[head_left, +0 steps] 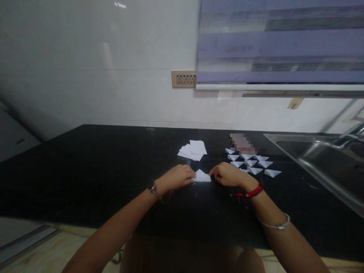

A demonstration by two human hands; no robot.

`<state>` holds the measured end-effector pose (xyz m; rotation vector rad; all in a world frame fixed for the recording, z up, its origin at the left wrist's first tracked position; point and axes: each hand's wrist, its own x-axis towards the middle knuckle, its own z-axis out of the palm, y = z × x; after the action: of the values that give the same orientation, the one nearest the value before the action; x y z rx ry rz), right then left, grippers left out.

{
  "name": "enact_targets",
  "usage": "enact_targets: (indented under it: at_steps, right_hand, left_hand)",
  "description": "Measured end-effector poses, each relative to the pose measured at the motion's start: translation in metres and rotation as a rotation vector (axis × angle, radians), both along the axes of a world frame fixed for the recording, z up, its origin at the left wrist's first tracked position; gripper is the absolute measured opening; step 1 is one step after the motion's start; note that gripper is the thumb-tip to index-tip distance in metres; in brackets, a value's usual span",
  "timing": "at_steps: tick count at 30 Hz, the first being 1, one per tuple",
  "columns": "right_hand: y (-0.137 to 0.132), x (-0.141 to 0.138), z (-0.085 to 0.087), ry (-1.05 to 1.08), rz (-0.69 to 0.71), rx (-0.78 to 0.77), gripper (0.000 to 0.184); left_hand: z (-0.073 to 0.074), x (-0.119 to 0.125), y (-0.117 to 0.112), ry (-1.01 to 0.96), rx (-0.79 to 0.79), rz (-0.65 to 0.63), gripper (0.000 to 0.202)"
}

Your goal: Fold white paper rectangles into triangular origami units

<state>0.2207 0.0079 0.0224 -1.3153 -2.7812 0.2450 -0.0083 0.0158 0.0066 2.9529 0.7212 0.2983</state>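
Note:
A small folded piece of white paper (202,176) lies on the black countertop (85,170), pointed like a triangle. My left hand (178,176) pinches its left corner with curled fingers. My right hand (227,174) pinches the right corner the same way. A watch sits on my left wrist; a red thread and a thin bangle are on my right forearm.
A loose pile of flat white paper sheets (193,149) lies behind my hands. Several folded paper triangles (251,163) sit in rows to the right. A steel sink (324,159) is at the far right. A wall socket (184,79) and a window blind (280,45) are above.

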Motion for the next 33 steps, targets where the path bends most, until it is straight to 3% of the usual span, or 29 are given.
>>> enact_targets:
  at_steps: [8,12,18,23,28,33]
  right_hand:
    - [0.0,-0.008,-0.005,0.137,0.141,-0.001,0.031]
    - [-0.001,-0.012,-0.006,0.146,0.171,0.003,0.019]
    - [-0.001,-0.015,-0.004,0.389,-0.066,0.066,0.021]
    - [0.005,-0.018,-0.014,0.596,-0.169,-0.107,0.016]
    - [0.007,-0.02,-0.022,0.472,-0.158,-0.109,0.013]
    - [0.006,-0.02,-0.021,0.378,-0.034,-0.066,0.012]
  left_hand:
    - [-0.003,-0.001,0.0,0.035,0.044,0.014,0.017]
    - [-0.002,-0.002,0.0,-0.008,-0.023,0.037,0.018]
    - [-0.003,-0.003,0.003,-0.346,-0.261,0.213,0.013]
    - [-0.009,-0.001,0.006,-0.576,-0.523,0.374,0.012]
    - [-0.016,-0.002,0.01,-0.376,-0.331,0.335,0.011]
    - [-0.019,-0.002,0.012,-0.184,-0.143,0.233,0.01]
